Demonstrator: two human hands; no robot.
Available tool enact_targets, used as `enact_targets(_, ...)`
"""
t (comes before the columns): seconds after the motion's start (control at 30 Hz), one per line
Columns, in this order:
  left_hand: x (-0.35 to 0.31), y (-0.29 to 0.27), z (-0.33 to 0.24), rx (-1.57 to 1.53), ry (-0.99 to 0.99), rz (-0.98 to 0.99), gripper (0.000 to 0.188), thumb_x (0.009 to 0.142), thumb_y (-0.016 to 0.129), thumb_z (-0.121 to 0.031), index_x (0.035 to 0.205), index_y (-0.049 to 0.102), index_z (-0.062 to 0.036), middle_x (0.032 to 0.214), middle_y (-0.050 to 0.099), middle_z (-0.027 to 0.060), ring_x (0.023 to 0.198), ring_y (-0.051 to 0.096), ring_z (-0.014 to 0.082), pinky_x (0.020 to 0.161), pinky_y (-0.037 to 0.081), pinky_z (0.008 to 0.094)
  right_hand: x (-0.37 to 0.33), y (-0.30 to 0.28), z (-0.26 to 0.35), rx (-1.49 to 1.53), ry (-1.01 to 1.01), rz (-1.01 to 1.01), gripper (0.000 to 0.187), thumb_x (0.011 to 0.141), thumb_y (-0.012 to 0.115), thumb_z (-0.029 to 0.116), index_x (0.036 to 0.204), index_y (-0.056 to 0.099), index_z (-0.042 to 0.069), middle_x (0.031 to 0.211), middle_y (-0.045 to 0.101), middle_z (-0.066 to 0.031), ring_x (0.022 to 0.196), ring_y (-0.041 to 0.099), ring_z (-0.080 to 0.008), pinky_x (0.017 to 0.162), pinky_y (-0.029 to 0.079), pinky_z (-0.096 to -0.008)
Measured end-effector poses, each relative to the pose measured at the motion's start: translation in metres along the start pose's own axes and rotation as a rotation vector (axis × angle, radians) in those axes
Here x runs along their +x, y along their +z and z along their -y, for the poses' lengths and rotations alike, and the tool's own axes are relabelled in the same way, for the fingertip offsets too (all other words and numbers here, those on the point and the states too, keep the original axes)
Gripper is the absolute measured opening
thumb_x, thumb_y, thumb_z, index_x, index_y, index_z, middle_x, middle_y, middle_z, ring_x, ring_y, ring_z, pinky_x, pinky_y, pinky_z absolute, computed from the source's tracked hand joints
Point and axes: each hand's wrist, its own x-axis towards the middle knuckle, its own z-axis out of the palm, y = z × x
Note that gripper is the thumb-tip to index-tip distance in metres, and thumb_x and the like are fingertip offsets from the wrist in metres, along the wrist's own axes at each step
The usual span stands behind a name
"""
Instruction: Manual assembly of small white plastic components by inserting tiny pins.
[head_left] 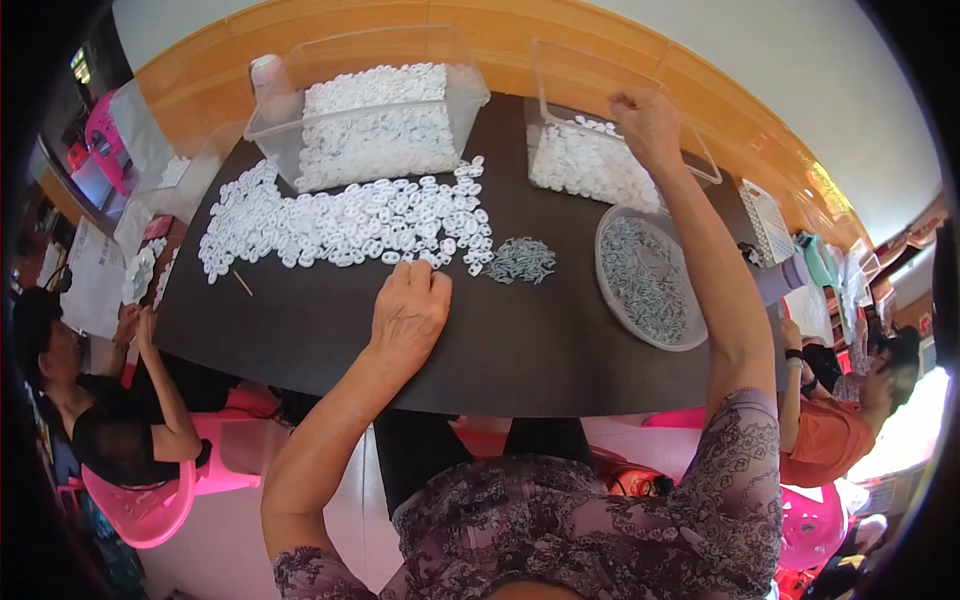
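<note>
My L hand (412, 305), fingers curled, is at the near edge of the white two-hole ovals (345, 225); R hand (648, 125) is half-curled, seemingly over clear bin (538, 80). Can't tell if either's holding anything. Screw pile (521, 260), just R of my L grip, prob. for quick reach.

The left hand (412, 312) is hiding its fingertips, the right hand (650, 122) is blocking part of a clear bin (565, 80), and the lower edge is cropping the shirt (560, 520).
</note>
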Motion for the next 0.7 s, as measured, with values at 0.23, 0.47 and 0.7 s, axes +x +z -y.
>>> enact_targets(0.23,-0.007,-0.014,-0.004,-0.593,-0.450,-0.064,0.007,0.080,0.053,0.002,0.078,0.050,-0.0048,0.065,0.054,0.0065,0.058,0.056,0.0202,0.051,0.044,0.0297,-0.081,0.011,0.052,0.285,-0.418,-0.205,0.014,0.071,0.065,0.003,0.084,0.067,0.006,0.082,0.065,-0.0111,0.080,0.059,-0.0302,0.074,0.046,-0.0381)
enact_targets(0.47,-0.020,-0.032,-0.014,-1.464,-0.966,0.039,0.004,0.086,0.059,-0.004,0.088,0.058,-0.0008,0.074,0.060,0.0034,0.059,0.054,0.0071,0.050,0.044,0.0201,-0.154,0.033,0.079,0.414,-0.553,0.144,0.013,0.071,0.066,-0.001,0.084,0.065,0.003,0.077,0.061,-0.0085,0.075,0.056,-0.0256,0.067,0.045,-0.0338)
enact_targets(0.7,-0.028,-0.046,-0.030,-1.532,-1.015,-0.033,0.015,0.083,0.063,-0.004,0.097,0.062,0.0015,0.079,0.061,0.0048,0.061,0.054,0.0069,0.052,0.044,0.0195,-0.170,0.047,0.060,0.357,-0.493,0.284,0.011,0.070,0.066,0.001,0.080,0.066,0.006,0.071,0.057,-0.0072,0.072,0.053,-0.0250,0.064,0.044,-0.0343)
